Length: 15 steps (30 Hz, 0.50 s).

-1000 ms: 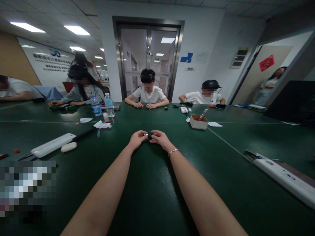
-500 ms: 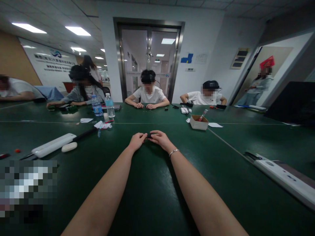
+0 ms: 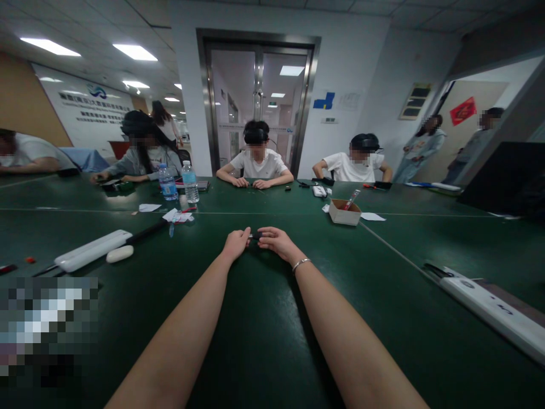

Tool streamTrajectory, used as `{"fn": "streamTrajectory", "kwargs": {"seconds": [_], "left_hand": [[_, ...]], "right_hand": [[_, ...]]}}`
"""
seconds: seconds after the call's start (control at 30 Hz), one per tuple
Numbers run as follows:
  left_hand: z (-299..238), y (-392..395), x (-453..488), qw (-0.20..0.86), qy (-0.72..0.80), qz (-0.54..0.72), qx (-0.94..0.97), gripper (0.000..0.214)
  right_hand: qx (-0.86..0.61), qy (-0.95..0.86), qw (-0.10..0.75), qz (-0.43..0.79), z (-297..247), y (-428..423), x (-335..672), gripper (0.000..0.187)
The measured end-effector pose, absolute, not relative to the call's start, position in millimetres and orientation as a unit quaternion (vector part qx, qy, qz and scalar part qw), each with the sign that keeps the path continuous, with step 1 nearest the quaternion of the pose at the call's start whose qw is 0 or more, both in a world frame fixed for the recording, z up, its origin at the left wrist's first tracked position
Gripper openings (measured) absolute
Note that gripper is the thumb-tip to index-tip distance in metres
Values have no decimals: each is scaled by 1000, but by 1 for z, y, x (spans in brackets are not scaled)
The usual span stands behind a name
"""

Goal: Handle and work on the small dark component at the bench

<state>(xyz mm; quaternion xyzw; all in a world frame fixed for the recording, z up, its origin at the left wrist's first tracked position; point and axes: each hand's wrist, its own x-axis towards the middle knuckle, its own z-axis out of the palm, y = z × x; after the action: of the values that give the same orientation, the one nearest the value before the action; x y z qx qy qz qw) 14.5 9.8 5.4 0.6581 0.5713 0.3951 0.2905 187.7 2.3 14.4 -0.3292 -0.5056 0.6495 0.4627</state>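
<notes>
My left hand (image 3: 236,245) and my right hand (image 3: 278,243) meet above the green table (image 3: 264,318). Between their fingertips is a small black piece (image 3: 257,236) with a pale, shiny end toward the left; its kind is too small to make out. The right thumb and fingers close around the dark part. On the other side, the left thumb and forefinger pinch at the shiny end, and the fingers hide part of it. A silver bracelet (image 3: 301,265) circles my right wrist.
Beyond my right hand stands an open cardboard box (image 3: 344,213). Two water bottles (image 3: 191,183) are at the back left, near paper scraps (image 3: 176,216). A white device (image 3: 93,251) and a white oval object (image 3: 120,254) lie left; a long white device (image 3: 489,307) lies right. Several people sit opposite.
The fingertips have drawn slightly apart, and the shiny end of the black piece now shows between them. At the right doorway, one person has moved left and another has appeared.
</notes>
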Motion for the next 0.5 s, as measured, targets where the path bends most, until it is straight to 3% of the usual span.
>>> {"fn": "streamTrajectory", "kwargs": {"seconds": [0.23,0.5], "left_hand": [[9,8,16,288,581,380,660,52],[8,9,16,258,584,361,680,55]], "right_hand": [[-318,-497,477,651,10,6,190,14],[-310,-480,479,667,6,10,190,20]]}}
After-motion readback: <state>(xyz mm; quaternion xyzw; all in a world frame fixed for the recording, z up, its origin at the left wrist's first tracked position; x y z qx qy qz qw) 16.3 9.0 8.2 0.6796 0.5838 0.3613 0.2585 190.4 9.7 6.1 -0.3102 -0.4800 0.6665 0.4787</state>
